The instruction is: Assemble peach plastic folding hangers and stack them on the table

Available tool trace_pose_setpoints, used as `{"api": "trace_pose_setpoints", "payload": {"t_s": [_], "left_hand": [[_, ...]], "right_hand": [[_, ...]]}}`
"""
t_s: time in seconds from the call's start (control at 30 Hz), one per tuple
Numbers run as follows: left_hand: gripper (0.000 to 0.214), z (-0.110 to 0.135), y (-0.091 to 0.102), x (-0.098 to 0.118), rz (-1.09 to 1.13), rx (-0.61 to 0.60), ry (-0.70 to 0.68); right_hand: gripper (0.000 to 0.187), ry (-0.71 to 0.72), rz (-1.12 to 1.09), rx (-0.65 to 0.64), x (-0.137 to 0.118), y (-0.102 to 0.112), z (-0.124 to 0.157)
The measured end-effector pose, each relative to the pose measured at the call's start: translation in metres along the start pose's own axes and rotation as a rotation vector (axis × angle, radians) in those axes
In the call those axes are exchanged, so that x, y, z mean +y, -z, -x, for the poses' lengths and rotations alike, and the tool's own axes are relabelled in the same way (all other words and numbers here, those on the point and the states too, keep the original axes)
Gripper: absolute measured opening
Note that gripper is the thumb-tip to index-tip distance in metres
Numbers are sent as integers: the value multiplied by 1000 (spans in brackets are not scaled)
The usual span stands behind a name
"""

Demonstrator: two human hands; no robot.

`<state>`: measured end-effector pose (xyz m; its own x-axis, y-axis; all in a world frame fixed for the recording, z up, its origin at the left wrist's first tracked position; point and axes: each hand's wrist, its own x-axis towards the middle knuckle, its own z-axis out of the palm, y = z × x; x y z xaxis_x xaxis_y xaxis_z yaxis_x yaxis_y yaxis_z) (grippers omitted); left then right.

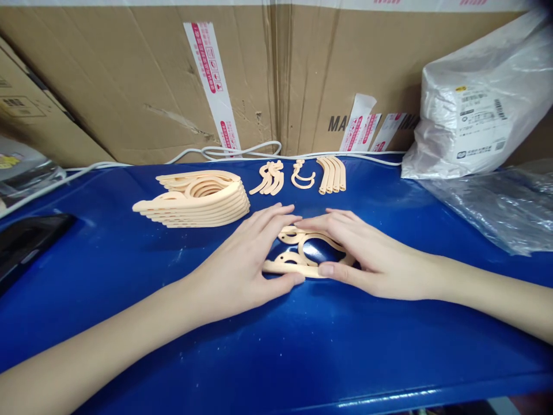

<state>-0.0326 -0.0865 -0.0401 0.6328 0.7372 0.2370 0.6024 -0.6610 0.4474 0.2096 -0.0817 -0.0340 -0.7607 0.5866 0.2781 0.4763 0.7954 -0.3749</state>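
A cream plastic folding hanger (311, 271), folded up, lies flat on the blue table in front of me. My left hand (250, 256) spans its left end, thumb along the near edge and fingers over the far side. Around the right end is my right hand (367, 253), its thumb pressed on the near edge and its fingers reaching across the far edge. Both palms partly hide the hanger's ends. Beyond my left hand rests a neat stack of matching hanger bodies (207, 210).
Behind the hanger lie a group of loose hooks (272, 177), another couple of hooks (303, 176) and several curved strips (332, 174). A white cable (242, 153) runs along the cardboard boxes (142, 75). A plastic-wrapped package (470, 115) stands right; a black phone-like object (32, 245) lies left.
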Motion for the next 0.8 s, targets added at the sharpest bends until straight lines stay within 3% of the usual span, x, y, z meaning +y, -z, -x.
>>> {"api": "trace_pose_setpoints", "payload": {"t_s": [0.07,0.17,0.3,0.5,0.63,0.8], "left_hand": [[75,-1,-1,0,-3,-31,10],[83,-1,0,2,-25,-73,22],[73,-1,0,3,-73,-94,-42],[70,-1,7,5,-118,6,-109],[65,-1,15,3,-193,119,-158],[65,0,19,0,-292,192,-209]], "right_hand": [[52,-14,-88,-10,0,-1,0],[43,-85,-125,117,2,0,0],[27,-204,-148,273,7,1,-2],[29,-329,-177,319,8,5,-4],[32,-434,-261,277,7,11,-5],[47,-494,-570,159,6,15,-7]]}}
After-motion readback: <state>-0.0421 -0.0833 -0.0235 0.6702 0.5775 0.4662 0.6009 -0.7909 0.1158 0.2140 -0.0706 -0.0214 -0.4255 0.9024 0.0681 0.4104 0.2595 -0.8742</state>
